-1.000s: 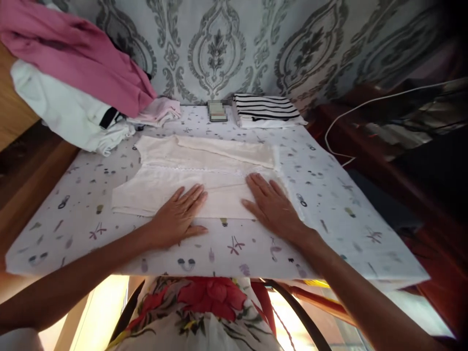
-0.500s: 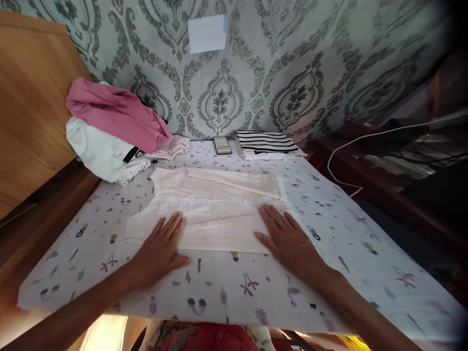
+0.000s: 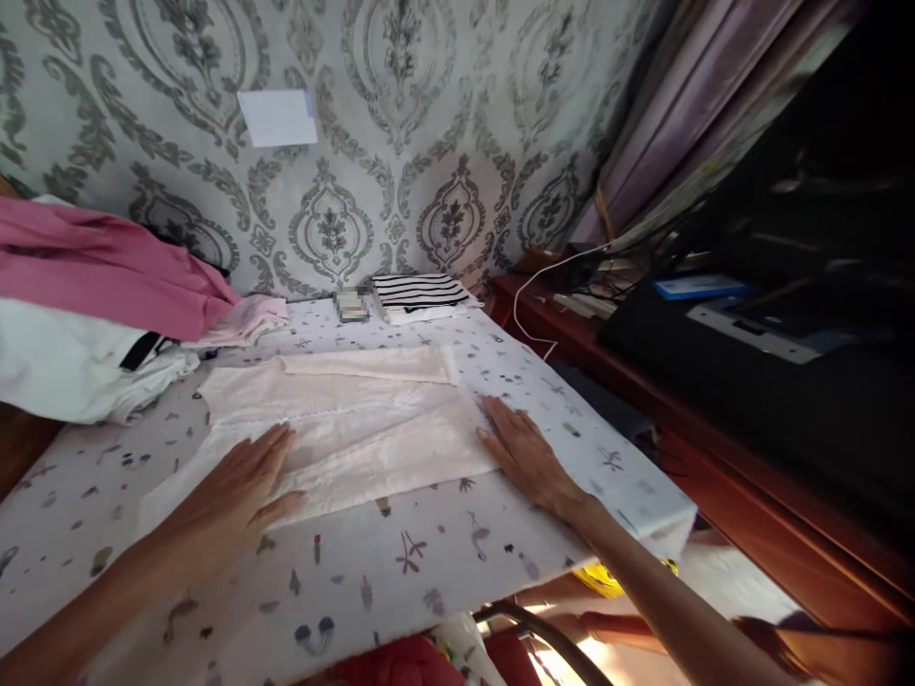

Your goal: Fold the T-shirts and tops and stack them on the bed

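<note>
A cream-white garment [image 3: 378, 433] lies spread on the table, its sides folded inward and a lacy seam running along its middle. My left hand [image 3: 247, 476] rests on the garment's near left part, fingers stretched out and thumb apart. At the garment's right end my right hand [image 3: 525, 453] lies palm down, its fingers extended across the hem edge and the patterned cloth. Neither hand grips anything. Part of the garment's left portion is hidden under my left hand and forearm.
A patterned white cloth [image 3: 343, 595] covers the table. Pink clothing [image 3: 107, 262] and white clothing [image 3: 64, 367] are heaped at the left. Behind the garment lie a folded striped garment [image 3: 421, 293] and a small blurred item [image 3: 352, 306]. A white cable [image 3: 518, 319] hangs by the reddish-brown furniture at right.
The view has swung to the right, showing more of the dark furniture. Relative to the garment, my right hand has slid outward past its right end. Both hands stay flat.
</note>
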### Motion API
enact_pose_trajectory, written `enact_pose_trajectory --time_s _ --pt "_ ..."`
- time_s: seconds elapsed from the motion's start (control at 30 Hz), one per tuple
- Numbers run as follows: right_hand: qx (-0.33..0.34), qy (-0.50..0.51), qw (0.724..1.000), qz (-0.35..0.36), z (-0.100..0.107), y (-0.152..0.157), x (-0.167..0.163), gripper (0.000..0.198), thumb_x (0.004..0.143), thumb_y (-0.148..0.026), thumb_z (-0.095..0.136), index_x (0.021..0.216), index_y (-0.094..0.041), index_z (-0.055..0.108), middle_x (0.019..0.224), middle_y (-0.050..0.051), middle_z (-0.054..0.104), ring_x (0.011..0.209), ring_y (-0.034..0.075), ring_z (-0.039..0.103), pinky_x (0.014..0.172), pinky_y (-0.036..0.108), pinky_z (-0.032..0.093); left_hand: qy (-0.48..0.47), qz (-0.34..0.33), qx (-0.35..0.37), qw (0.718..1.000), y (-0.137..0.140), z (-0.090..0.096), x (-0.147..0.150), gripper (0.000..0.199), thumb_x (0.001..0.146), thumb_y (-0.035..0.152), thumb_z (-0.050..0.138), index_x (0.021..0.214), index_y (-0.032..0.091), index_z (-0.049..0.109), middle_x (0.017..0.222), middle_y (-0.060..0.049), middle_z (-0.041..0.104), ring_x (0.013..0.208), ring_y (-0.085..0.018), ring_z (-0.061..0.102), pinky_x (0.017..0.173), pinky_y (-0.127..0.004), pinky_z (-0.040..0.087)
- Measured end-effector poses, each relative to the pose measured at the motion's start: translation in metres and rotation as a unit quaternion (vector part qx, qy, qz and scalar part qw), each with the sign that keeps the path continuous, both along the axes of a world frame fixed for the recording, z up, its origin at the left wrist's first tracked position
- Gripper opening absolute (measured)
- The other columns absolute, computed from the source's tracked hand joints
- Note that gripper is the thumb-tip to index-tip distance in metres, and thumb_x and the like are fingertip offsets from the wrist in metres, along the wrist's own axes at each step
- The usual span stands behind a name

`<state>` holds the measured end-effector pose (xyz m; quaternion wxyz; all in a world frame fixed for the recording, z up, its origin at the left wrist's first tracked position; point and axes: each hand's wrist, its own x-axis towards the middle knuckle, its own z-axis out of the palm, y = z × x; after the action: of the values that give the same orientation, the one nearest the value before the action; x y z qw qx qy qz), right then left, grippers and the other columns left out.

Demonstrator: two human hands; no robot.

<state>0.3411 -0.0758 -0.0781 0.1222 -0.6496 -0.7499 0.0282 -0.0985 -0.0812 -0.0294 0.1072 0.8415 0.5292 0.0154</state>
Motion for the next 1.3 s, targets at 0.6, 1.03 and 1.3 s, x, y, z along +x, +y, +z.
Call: enact_pose_trajectory --time_s 0.6,1.03,1.3 --pt "0.02 0.049 0.998 -0.021 -0.001 0.017 -0.002 0.063 0.099 -0.057 0.031 0.147 -0.02 0.045 0.153 0.014 0.046 0.142 0.032 0.042 0.116 0.053 0.036 -0.032 -0.078 -0.037 0.996 0.151 0.003 0.135 0.076 0.098 0.057 0.024 0.158 0.011 0.013 0.167 -0.014 0.002 0.155 -0.024 0.0 0.124 -0.04 0.007" --pt "0.073 0.064 0.995 -0.023 -0.014 0.021 -0.001 0.06 0.096 -0.057 0.037 0.133 -0.014 0.058 0.146 0.017 0.054 0.137 0.034 0.047 0.113 0.056 0.038 -0.046 -0.07 -0.055 0.995 0.172 -0.022 0.16 0.08 0.095 0.064 0.027 0.158 0.015 0.015 0.168 -0.012 0.004 0.155 -0.026 -0.002 0.123 -0.047 -0.001" --pt "0.033 0.088 0.996 -0.009 -0.003 0.013 0.0 0.064 0.095 -0.06 0.041 0.138 -0.014 0.054 0.151 0.017 0.048 0.141 0.033 0.043 0.115 0.055 0.035 -0.171 -0.042 -0.004 0.984 0.191 -0.013 0.153 0.045 0.097 0.042 0.042 0.131 0.016 0.055 0.138 -0.014 0.059 0.125 -0.027 0.056 0.107 -0.038 0.041"
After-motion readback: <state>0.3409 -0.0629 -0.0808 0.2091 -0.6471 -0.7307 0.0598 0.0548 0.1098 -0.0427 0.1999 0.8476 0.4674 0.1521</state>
